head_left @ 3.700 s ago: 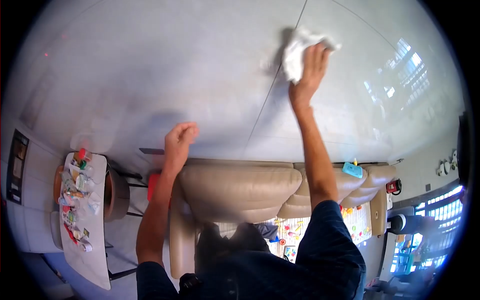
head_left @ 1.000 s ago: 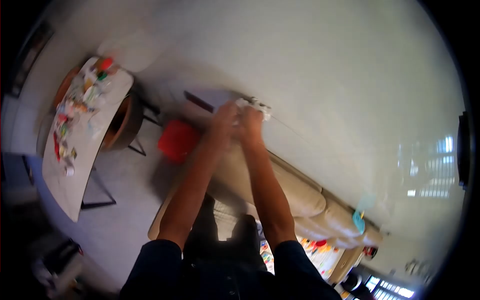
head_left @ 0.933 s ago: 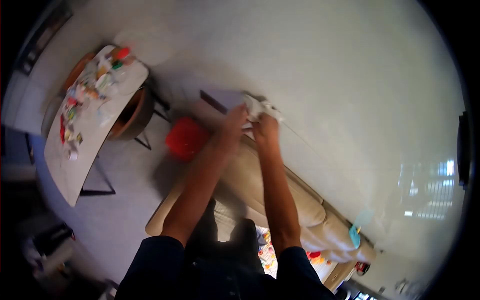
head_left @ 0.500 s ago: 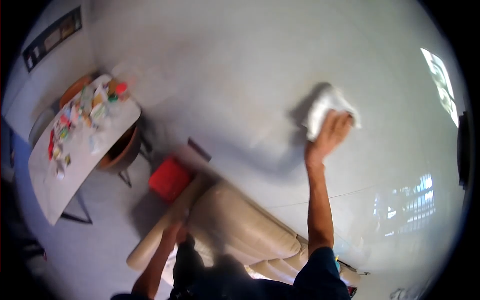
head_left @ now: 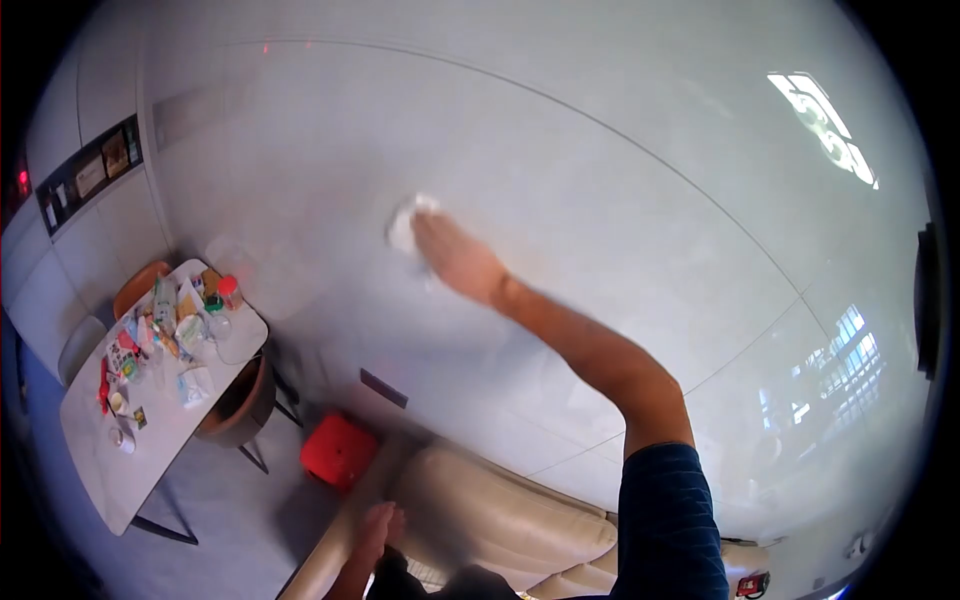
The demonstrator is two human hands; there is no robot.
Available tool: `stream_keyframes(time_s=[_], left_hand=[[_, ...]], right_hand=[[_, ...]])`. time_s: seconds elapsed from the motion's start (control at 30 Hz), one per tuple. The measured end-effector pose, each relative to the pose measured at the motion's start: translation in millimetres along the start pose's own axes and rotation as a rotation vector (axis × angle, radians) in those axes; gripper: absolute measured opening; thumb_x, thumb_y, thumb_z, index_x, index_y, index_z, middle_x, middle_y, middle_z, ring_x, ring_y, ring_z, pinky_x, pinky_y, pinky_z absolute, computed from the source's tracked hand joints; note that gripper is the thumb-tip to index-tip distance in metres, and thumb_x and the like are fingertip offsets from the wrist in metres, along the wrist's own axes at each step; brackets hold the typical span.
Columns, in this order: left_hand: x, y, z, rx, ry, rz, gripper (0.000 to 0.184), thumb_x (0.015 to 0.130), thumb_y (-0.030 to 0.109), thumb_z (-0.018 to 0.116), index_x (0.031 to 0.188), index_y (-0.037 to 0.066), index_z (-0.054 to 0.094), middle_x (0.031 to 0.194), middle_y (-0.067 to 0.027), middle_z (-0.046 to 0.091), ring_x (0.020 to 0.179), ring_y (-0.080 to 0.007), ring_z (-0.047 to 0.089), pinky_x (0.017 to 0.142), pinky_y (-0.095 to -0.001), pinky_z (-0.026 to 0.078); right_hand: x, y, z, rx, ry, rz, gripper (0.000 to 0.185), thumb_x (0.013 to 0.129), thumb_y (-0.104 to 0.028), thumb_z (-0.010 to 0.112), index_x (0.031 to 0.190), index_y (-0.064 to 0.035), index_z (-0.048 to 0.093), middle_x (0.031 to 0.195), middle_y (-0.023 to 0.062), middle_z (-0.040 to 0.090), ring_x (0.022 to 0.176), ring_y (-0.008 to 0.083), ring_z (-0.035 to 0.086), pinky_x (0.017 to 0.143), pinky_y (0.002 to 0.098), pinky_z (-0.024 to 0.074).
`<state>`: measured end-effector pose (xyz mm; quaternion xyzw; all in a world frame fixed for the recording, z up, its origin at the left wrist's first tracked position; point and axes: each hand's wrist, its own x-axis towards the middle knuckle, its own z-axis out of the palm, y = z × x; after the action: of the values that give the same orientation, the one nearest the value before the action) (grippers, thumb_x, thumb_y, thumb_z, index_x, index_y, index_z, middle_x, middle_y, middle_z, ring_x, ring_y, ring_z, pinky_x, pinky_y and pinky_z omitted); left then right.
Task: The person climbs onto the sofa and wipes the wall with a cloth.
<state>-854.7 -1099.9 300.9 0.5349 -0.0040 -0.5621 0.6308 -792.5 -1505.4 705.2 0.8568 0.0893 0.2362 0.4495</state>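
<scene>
My right hand (head_left: 455, 255) is stretched out against the pale glossy wall (head_left: 560, 190). Under its fingers is a white cloth (head_left: 404, 228), pressed to the wall surface, with part of it hidden by the hand. Low in the view, my left hand (head_left: 381, 525) hovers in front of the beige sofa (head_left: 500, 495). Its fingers look extended and slightly blurred, with nothing visible in them.
A cluttered white table (head_left: 115, 480) stands at the left with brown chairs (head_left: 240, 405) around it. Between table and sofa is a red stool (head_left: 340, 450). A dark plate (head_left: 384, 388) sits low on the wall.
My right hand has swept the cloth leftward across the wall, and the arm now slants to the left. My left hand appears lower, and the camera view has shifted.
</scene>
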Motion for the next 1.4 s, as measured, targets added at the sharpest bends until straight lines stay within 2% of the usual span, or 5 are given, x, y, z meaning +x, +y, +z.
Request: stream_keyframes(time_s=[0.2,0.4,0.7,0.93,1.4], left_hand=[[22,95,77,0.243,-0.079,0.297,0.027,0.098,0.030,0.056,0.114,0.009,0.058,0.091,-0.0034,0.063,0.073,-0.0119,0.060,0.062,-0.0282,0.051],[-57,297,346,0.702,-0.213,1.471,0.062,0.094,0.017,0.060,0.148,0.004,0.034,0.151,-0.0204,0.033,0.139,-0.0350,0.033,0.111,-0.0423,0.034],[-162,317,600,0.827,-0.303,2.653,0.055,0.088,0.017,0.056,0.141,0.008,0.045,0.145,-0.0127,0.044,0.139,-0.0289,0.036,0.113,-0.0511,0.027],[-160,406,593,1.011,-0.042,2.907,0.043,0.085,0.020,0.059,0.128,0.014,0.054,0.130,-0.0010,0.055,0.125,-0.0178,0.051,0.106,-0.0388,0.038],[-17,466,388,0.924,0.322,2.069,0.064,0.090,0.006,0.052,0.149,0.000,0.029,0.156,-0.0192,0.026,0.144,-0.0360,0.028,0.115,-0.0461,0.029]], right_hand=[[-14,135,-128,-0.125,0.143,0.279,0.043,0.084,-0.009,0.054,0.125,0.0053,0.056,0.144,0.0225,0.044,0.139,0.0359,0.037,0.116,0.0472,0.0302],[-137,99,-188,-0.147,0.087,0.629,0.045,0.087,-0.008,0.053,0.132,-0.0050,0.056,0.148,0.0170,0.043,0.142,0.0353,0.034,0.116,0.0511,0.0260],[-277,119,-270,-0.315,0.418,0.990,0.045,0.097,-0.016,0.052,0.138,-0.0004,0.049,0.148,0.0198,0.043,0.140,0.0366,0.035,0.115,0.0488,0.0248],[-215,147,-216,-0.139,0.699,1.028,0.049,0.095,-0.021,0.054,0.138,0.0007,0.047,0.151,0.0210,0.038,0.142,0.0376,0.030,0.116,0.0477,0.0226],[-26,94,-128,-0.112,0.069,0.482,0.054,0.088,-0.019,0.051,0.138,0.0017,0.048,0.148,0.0182,0.042,0.145,0.0336,0.026,0.117,0.0573,0.0187]])
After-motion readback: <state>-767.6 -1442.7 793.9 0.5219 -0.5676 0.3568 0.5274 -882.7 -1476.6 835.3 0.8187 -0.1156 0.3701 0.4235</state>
